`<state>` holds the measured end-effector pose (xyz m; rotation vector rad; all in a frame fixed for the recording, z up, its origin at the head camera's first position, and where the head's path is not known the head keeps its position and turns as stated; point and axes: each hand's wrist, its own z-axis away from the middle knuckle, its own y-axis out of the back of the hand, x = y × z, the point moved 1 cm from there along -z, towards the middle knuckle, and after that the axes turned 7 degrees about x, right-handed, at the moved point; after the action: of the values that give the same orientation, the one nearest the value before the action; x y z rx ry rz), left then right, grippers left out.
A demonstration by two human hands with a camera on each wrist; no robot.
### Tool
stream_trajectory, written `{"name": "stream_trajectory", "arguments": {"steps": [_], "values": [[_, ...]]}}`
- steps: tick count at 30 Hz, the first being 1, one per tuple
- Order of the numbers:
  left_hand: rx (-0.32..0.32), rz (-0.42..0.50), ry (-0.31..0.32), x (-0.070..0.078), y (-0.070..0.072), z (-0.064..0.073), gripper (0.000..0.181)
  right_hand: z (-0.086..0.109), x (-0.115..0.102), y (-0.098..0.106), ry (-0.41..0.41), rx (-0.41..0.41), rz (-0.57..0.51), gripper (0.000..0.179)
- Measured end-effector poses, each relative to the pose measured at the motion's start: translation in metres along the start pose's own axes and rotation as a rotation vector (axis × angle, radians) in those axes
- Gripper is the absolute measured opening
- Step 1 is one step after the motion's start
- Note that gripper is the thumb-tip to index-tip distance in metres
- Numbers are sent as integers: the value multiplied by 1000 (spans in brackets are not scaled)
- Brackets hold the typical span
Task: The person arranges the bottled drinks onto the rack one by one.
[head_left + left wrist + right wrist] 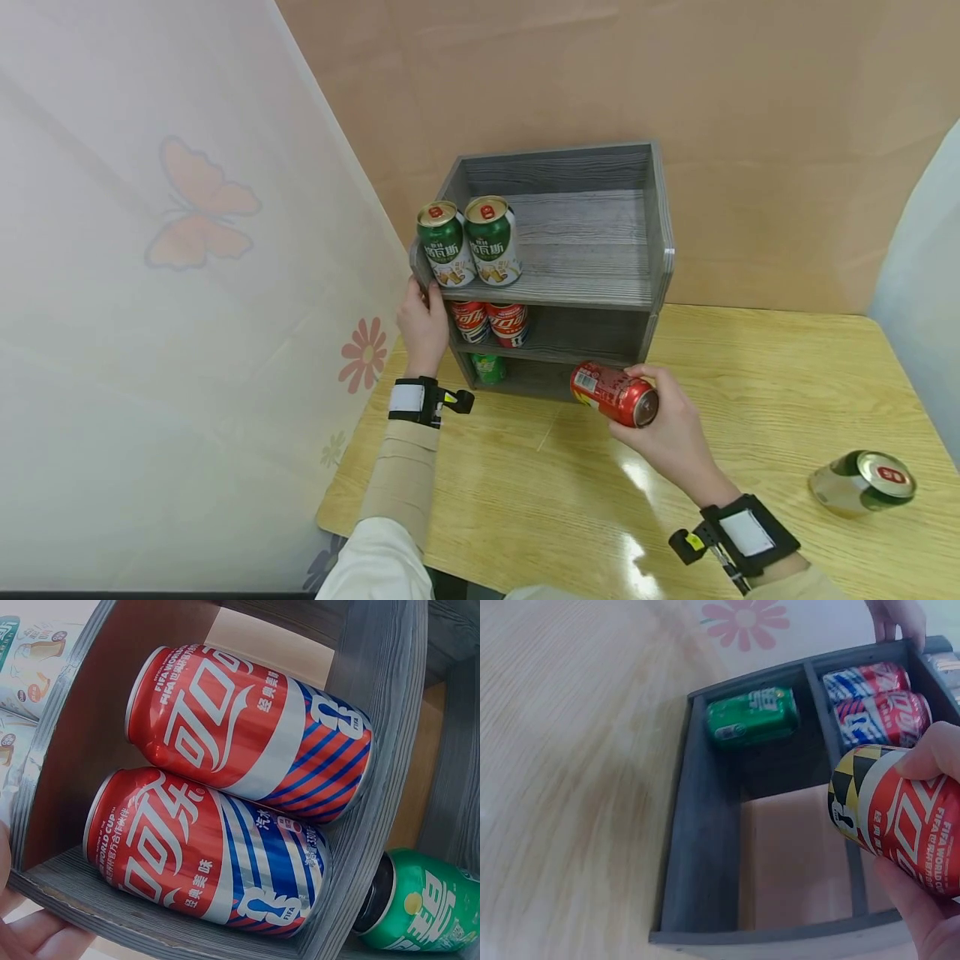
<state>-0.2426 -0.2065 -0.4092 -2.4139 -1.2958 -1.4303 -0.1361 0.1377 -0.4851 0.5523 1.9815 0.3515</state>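
Note:
My left hand grips the left side of a grey wooden shelf, thumb near the front edge. In my right hand is a red cola can, tilted on its side before the lower shelf levels. Its yellow-and-black checked end shows in the right wrist view. Two green-and-white cans stand at the left of the top level. Two red cola cans with blue stripes stand on the middle level. A green soda can stands at the left of the bottom level.
Another green-and-white can is on the wooden table at the right. A brown backdrop rises behind the shelf. On the left hangs a pale sheet with butterfly and flower prints.

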Motion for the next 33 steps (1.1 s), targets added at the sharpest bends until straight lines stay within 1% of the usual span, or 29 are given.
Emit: {"name": "stream_trajectory", "arguments": {"steps": [6,10,15,23,28,33], "values": [[4,2,4,-1,-1,0,24,-10,-12,-6,53,67,-16,75],[6,4,5,-1,-1,0,25,-18,-17,-10,104,116,-20,73],[10,2,1,-1,-1,0,25,-25,-22,-14,151,151,-38,72],[10,11,7,-1,-1,0,24,-33,-27,-21,171,174,-45,75],[11,21,-1,-1,-1,0,24,-39,-27,-25,161,181,-26,76],[7,22,4,-1,-1,0,24,-45,-28,-32,145,165,-37,76]]}}
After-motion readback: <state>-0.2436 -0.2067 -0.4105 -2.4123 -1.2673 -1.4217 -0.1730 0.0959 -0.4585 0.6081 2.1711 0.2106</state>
